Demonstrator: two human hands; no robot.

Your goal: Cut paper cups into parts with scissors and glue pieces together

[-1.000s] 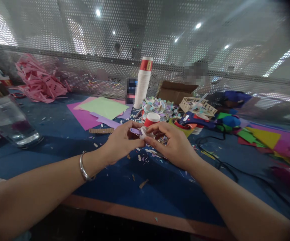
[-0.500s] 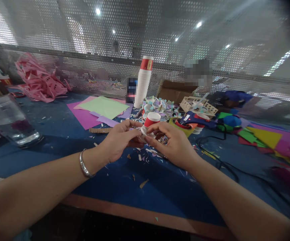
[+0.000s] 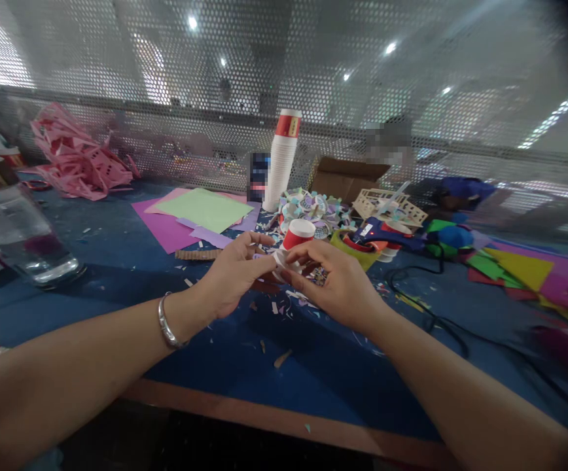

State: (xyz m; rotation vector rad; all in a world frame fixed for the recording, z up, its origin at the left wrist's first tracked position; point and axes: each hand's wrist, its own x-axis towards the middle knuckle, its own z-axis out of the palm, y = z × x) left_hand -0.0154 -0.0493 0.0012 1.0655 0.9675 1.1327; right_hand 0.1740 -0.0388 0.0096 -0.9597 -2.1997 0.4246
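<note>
My left hand [image 3: 237, 275] pinches a small white piece [image 3: 279, 260] between thumb and fingertips. From the other side, the fingertips of my right hand [image 3: 330, 278] close on the same piece. It looks thin and curved, but the fingers cover most of it, so its kind is unclear. Just behind it stands a red-and-white paper cup [image 3: 300, 234], upside down. Farther back rises a tall stack of white paper cups [image 3: 280, 170] with a red one on top. Both hands are held above the blue table [image 3: 215, 356].
Paper scraps [image 3: 284, 306] litter the middle. Coloured sheets [image 3: 205, 208] and a corrugated strip [image 3: 195, 255] lie left, beyond a clear jar [image 3: 43, 255]. On the right are a blue glue gun [image 3: 387, 234], a black cord [image 3: 451, 324] and colourful paper [image 3: 519, 265]. Pink scraps [image 3: 80, 157] pile back left.
The white piece has turned slightly between my fingertips, and my fingers have shifted a little. The cups and the other things on the table stay where they were.
</note>
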